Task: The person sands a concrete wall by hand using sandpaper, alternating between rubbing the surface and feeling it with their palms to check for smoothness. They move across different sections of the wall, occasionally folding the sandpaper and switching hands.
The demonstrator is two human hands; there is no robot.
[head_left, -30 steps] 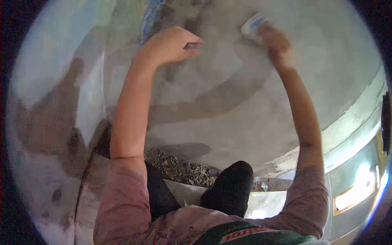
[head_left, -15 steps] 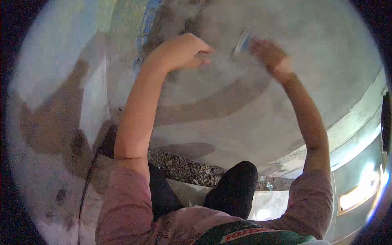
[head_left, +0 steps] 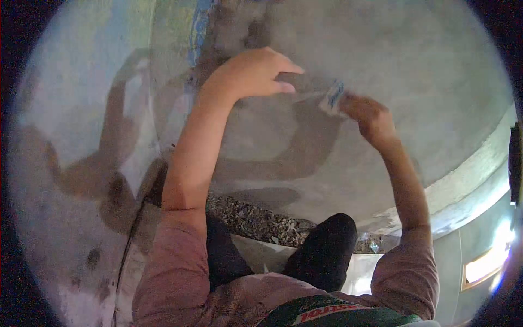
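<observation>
My right hand (head_left: 370, 117) is closed around a small flat white-and-blue piece (head_left: 333, 98), held against or close over the grey plastered surface (head_left: 436, 71). Motion smears the piece, and I cannot tell its exact kind. To the left, my left hand (head_left: 261, 72) hovers in front of the same surface with thumb and fingers apart and nothing between them. Its fingertips point right, toward the piece. Shadows of my arms fall across the plaster below and to the left of the hands.
On the left, a paler wall (head_left: 81, 141) with blue and greenish patches meets the grey surface. A strip of dark rubble (head_left: 261, 223) runs along the bottom, by my knees (head_left: 324, 250). A bright opening (head_left: 486, 267) shows at the lower right.
My right hand has moved downward with the white-and-blue piece. My left hand has shifted slightly right, its thumb and fingers a little farther apart. The view has shifted slightly.
</observation>
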